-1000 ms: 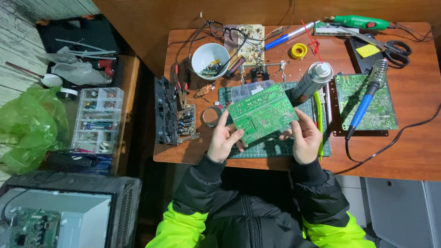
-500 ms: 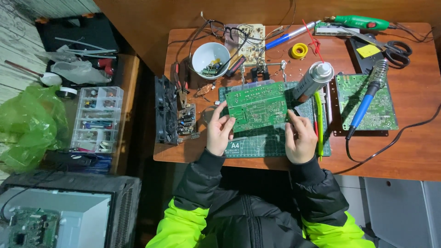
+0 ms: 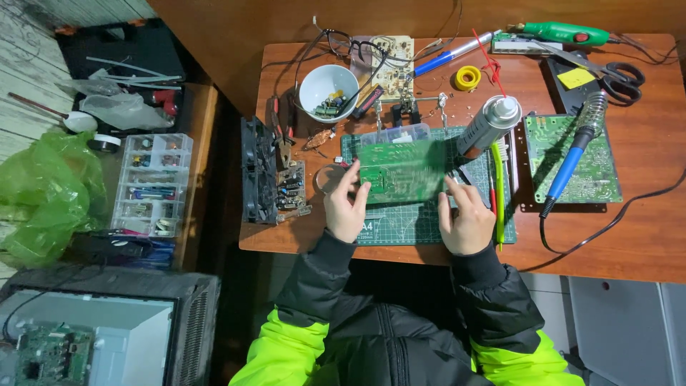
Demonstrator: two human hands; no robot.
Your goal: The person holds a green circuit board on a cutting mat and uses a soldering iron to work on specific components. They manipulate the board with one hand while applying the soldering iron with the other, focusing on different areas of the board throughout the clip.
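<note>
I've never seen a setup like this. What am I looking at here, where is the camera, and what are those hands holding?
There is no machine: a person in a black and yellow jacket works with bare hands. The camera sits on their head, looking down. The left hand and right hand hold a green circuit board by its ends over a green cutting mat on a wooden table. Around it lie a spray can, a blue-handled soldering iron, a second circuit board, scissors and a white bowl of small parts.
</note>
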